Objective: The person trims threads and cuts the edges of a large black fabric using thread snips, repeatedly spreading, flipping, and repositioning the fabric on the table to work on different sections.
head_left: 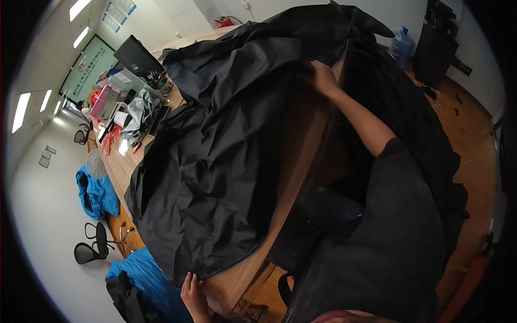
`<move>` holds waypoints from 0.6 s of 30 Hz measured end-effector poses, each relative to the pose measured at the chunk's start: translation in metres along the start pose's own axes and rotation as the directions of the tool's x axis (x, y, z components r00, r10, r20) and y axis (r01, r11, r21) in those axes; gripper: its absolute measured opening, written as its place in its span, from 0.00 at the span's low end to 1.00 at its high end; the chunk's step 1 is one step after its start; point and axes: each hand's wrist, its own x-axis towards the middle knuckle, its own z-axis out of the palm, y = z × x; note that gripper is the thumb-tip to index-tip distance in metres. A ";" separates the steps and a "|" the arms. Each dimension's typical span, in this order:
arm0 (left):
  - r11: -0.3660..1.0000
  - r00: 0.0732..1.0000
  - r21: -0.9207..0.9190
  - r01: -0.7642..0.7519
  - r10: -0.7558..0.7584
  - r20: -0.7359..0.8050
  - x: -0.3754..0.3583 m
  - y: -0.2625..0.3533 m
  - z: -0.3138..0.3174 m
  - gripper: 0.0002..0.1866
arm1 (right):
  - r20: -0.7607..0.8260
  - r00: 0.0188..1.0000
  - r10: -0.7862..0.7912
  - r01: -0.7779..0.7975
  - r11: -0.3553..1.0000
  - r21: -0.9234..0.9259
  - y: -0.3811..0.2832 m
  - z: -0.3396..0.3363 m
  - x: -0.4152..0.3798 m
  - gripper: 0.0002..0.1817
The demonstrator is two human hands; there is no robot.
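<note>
A large sheet of black fabric (pixel 215 134) lies wrinkled over the wooden table (pixel 291 183). At the bottom, my left hand (pixel 194 293) touches the fabric's near left corner, its fingertips on the edge. My right hand (pixel 322 78) is at the fabric's right edge, farther up the table, with its fingers closed on the cloth and partly hidden. More black fabric hangs past the table's right side, behind my right arm.
A monitor (pixel 139 56), boxes and a grey plastic bag (pixel 141 116) crowd the table's far left. Blue bundles (pixel 97 191) and a black chair (pixel 97 245) stand left. A water bottle (pixel 401 46) is at the upper right.
</note>
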 end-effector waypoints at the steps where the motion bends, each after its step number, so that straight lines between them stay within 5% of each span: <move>1: 0.996 0.998 0.056 -0.066 0.064 0.029 0.002 0.000 -0.001 0.14 | 0.132 0.990 0.040 -0.037 0.999 -0.023 0.003 0.007 0.010 0.17; 4: 0.945 0.979 0.260 -0.199 0.203 0.011 0.007 -0.012 0.015 0.07 | -0.043 0.995 -0.086 0.086 0.996 -0.017 0.012 -0.037 0.044 0.10; 7: 0.961 0.993 0.256 -0.106 0.113 -0.016 0.019 -0.019 0.017 0.04 | -0.014 0.982 -0.187 0.181 0.963 -0.199 0.057 -0.145 0.099 0.09; 8: 0.961 0.987 0.277 -0.028 0.070 -0.146 0.024 -0.036 0.029 0.05 | -0.067 0.963 -0.261 0.236 0.937 -0.259 0.102 -0.173 0.126 0.10; 13: 0.906 0.806 0.321 0.277 -0.036 -0.591 0.087 -0.112 -0.027 0.12 | -0.107 0.972 -0.210 0.178 0.952 -0.250 0.116 -0.287 0.183 0.13; 14: 0.934 0.708 0.164 0.316 -0.117 -0.696 0.100 -0.105 -0.054 0.14 | -0.091 0.969 -0.228 0.200 0.948 -0.249 0.107 -0.295 0.193 0.13; 16: 0.909 0.516 0.128 0.396 -0.105 -0.850 0.110 -0.106 -0.087 0.17 | -0.060 0.960 -0.272 0.252 0.939 -0.232 0.084 -0.298 0.209 0.12; 18: 0.927 0.598 0.134 0.350 -0.111 -0.794 0.116 -0.145 -0.083 0.20 | -0.025 0.943 -0.333 0.321 0.924 -0.206 0.052 -0.289 0.221 0.12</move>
